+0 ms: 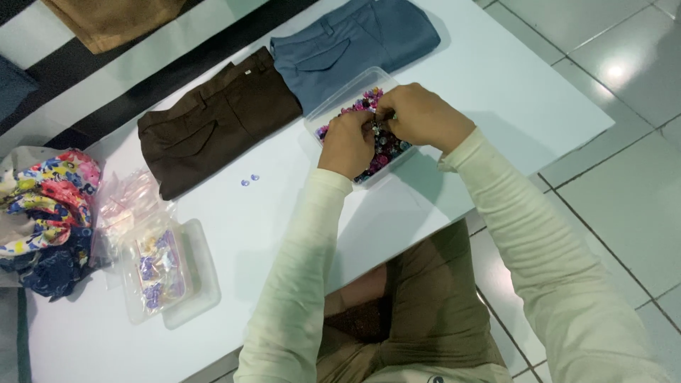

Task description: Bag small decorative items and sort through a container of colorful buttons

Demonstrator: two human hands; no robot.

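Both hands (386, 128) knuckles-up over bead box (339, 99)

A small garment workroom or tailoring shop: folded brown trousers (216, 120) and blue trousers (351, 46) lie along the far edge of a white table (496, 85), floral fabric (46, 206) heaped at its left edge, a clear tray of beads (358, 117) mid-table, above a pale tiled floor (617, 177).

A white table (496, 78) is stretching diagonally across the frame, standing on a floor of large pale grey tiles (624, 177) at right. Overhead light is glinting off a tile (614, 71) at upper right; dark bands (177, 67) are running along the upper left.
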